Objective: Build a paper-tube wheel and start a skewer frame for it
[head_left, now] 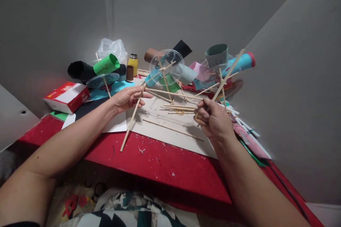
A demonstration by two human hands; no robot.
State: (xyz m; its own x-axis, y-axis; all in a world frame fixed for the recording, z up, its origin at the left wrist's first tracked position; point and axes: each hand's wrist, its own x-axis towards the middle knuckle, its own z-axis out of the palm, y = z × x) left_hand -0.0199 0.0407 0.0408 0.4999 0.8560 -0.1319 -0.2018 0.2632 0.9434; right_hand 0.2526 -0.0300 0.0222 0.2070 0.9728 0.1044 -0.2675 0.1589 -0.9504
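Note:
A frame of thin wooden sticks (173, 93), crossed and joined at the corners, is held up between my two hands over the table. My left hand (128, 100) pinches its left corner with thumb and forefinger, the other fingers loosely extended. From that corner one stick (130, 124) slants down toward the table's front edge. My right hand (214, 117) is closed around the right corner, where a thicker-looking stick (229, 72) rises up and to the right. A yellow rubber band (197, 118) shows at the fingers of my right hand. The joint inside that fist is hidden.
Loose sticks (173, 108) with rubber bands and a single stick (173, 129) lie on a pale board (160, 138) over the red table (160, 163). Behind are paper tubes (106, 64), a clear plastic disc (179, 74) and a yellow bottle (132, 65). A red-and-white box (66, 95) lies left.

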